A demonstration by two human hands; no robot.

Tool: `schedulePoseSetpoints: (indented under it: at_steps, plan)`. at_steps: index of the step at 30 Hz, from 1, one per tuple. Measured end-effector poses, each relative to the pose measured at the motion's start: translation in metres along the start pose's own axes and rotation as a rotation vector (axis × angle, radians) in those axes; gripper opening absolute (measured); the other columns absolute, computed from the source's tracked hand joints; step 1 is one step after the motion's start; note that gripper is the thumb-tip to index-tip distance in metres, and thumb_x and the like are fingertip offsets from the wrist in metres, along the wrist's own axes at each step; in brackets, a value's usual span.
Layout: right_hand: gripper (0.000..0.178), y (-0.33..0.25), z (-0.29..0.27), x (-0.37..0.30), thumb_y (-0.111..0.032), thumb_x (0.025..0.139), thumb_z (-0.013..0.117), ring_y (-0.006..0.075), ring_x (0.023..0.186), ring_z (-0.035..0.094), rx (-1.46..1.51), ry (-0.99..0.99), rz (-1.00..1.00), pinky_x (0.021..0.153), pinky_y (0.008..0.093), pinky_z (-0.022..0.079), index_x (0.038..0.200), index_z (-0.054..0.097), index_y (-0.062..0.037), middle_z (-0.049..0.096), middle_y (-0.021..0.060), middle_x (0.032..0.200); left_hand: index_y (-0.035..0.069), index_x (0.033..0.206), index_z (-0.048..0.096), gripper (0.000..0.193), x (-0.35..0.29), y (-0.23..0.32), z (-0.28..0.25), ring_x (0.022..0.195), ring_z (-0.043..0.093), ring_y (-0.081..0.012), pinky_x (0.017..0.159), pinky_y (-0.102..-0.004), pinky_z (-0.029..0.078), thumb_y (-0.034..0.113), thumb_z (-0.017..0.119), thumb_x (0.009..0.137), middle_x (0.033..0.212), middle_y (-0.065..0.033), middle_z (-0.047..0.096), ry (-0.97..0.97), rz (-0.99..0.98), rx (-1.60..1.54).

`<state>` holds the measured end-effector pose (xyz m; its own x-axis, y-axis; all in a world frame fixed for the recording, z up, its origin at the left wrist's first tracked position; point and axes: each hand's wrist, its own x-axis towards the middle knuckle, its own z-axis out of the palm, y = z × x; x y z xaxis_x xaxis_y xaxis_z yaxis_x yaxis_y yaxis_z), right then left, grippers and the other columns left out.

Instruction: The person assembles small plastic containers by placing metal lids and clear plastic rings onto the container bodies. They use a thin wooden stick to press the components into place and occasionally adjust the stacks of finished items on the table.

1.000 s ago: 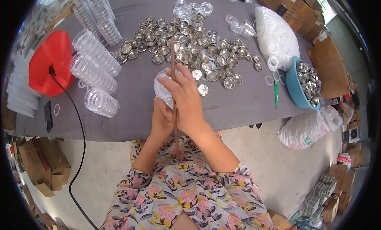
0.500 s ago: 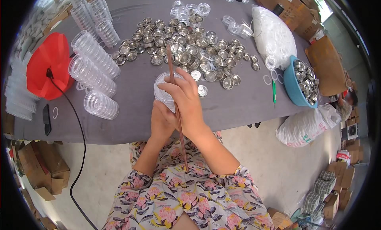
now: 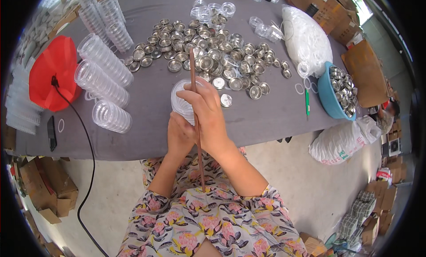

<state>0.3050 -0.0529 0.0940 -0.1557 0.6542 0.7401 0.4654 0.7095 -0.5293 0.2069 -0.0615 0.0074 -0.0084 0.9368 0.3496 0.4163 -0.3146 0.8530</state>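
Observation:
Near the table's front edge, my left hand (image 3: 178, 136) is closed around the lower part of a stack of clear round plastic containers (image 3: 178, 98). My right hand (image 3: 209, 117) lies against the stack's right side, its fingers curled around a thin brown stick (image 3: 192, 67). The stick runs almost upright in view, from over the metal pieces down to my patterned clothing. Just beyond my hands spreads a heap of shallow round silver metal caps (image 3: 205, 62). One loose cap (image 3: 226, 100) sits right of my right hand.
Tall stacks of clear containers (image 3: 101, 82) stand at the left, beside a red bag-like thing (image 3: 53, 75) and a black cable (image 3: 91, 168). To the right are a green pen-like tool (image 3: 307, 104), a blue basin (image 3: 327, 99) of metal caps and a white plastic bag (image 3: 306, 39).
The brown stick has become slightly more upright, its lower end shifting left and its top a little right. Both hands keep nearly the same place on the stack.

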Motion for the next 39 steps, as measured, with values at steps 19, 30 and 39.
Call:
schedulePoseSetpoints:
  at_steps: [19, 30, 39]
  plan:
    - [0.05, 0.005, 0.003, 0.006, -0.01, 0.062, 0.076, 0.0336, 0.103, 0.048, 0.012, 0.083, 0.037, 0.087, 0.0402, 0.04, 0.106, 0.053, -0.0071, 0.052, 0.0133, 0.105, -0.005, 0.12, 0.038, 0.062, -0.011, -0.061, 0.015, 0.094, 0.054, -0.0363, 0.079, -0.0404, 0.043, 0.018, 0.069, 0.07, 0.103, -0.0221, 0.053, -0.032, 0.042, -0.073]
    - [0.042, 0.017, -0.019, -0.01, -0.013, 0.063, 0.074, 0.0317, 0.093, 0.052, 0.021, 0.171, 0.059, 0.083, 0.0386, 0.041, 0.099, 0.054, -0.0047, 0.054, 0.0145, 0.101, -0.001, 0.127, 0.035, 0.08, -0.03, -0.013, -0.008, 0.108, 0.048, -0.0306, 0.09, -0.0384, 0.039, 0.014, 0.077, 0.061, 0.117, -0.0175, 0.048, 0.022, 0.011, 0.037]
    - [0.035, -0.002, -0.001, -0.011, -0.025, 0.075, 0.065, 0.0378, 0.111, 0.047, 0.193, -0.042, -0.034, 0.091, 0.0449, 0.038, 0.103, 0.056, -0.0066, 0.053, 0.0139, 0.113, 0.002, 0.134, 0.024, 0.092, -0.017, 0.018, -0.02, 0.122, 0.036, -0.0337, 0.095, -0.0442, 0.037, 0.015, 0.079, 0.062, 0.133, -0.0214, 0.034, 0.267, 0.267, -0.384]
